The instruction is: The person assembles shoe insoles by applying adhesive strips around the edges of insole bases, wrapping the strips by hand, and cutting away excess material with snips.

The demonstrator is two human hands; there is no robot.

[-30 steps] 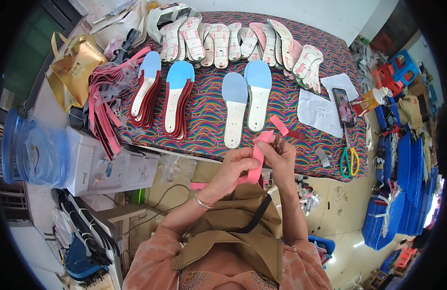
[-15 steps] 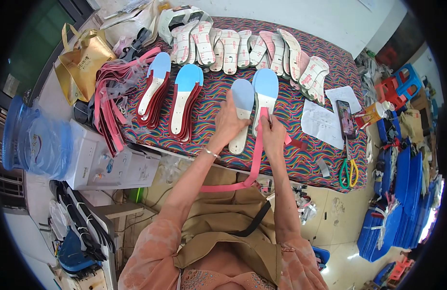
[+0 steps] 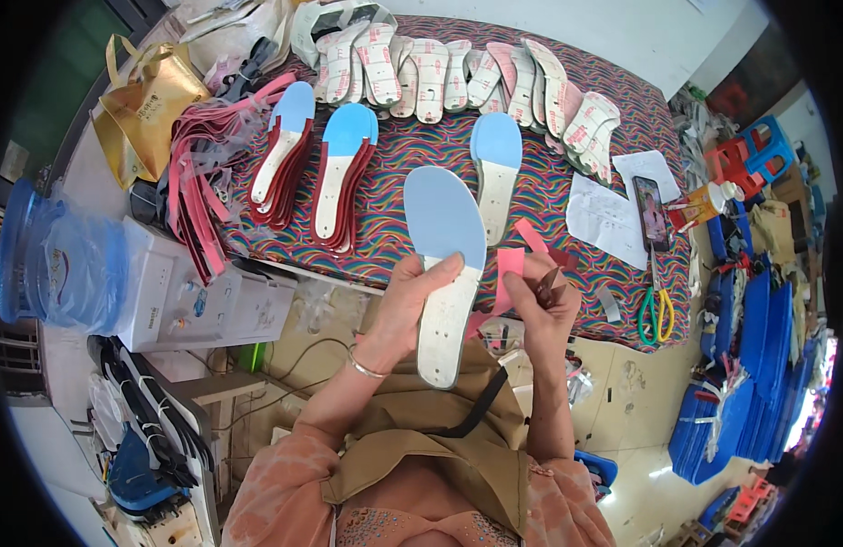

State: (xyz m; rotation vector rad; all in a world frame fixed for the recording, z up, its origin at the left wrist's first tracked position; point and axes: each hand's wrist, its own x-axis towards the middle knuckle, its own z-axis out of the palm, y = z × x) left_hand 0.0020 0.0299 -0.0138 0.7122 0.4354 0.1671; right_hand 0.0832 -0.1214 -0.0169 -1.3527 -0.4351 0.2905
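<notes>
Raised above the near table edge is an insole (image 3: 447, 219) with a light blue front and a whitish heel. My left hand (image 3: 408, 301) grips its middle, thumb on top. Just right of it, my right hand (image 3: 542, 296) pinches a pink strip (image 3: 510, 273); dark red strip pieces also show by its fingers. Part of the pink strip runs behind the insole and is hidden. Beyond the hands, a small pile of similar insoles (image 3: 497, 182) lies on the table. To the left lie two stacks with dark red edging, one inner stack (image 3: 341, 182) and one outer stack (image 3: 283, 164).
A row of printed whitish insoles (image 3: 430, 77) lines the back of the patterned table (image 3: 412, 146). Pink strips (image 3: 198, 173) hang at the left edge, above a white water dispenser (image 3: 202, 292). On the right are papers (image 3: 604, 228), a phone (image 3: 651, 214) and scissors (image 3: 656, 314).
My left hand has lifted the insole off the table and brought it nearer, toward me. My right hand has come back from the other pile, moving nearer and right with the pink strip.
</notes>
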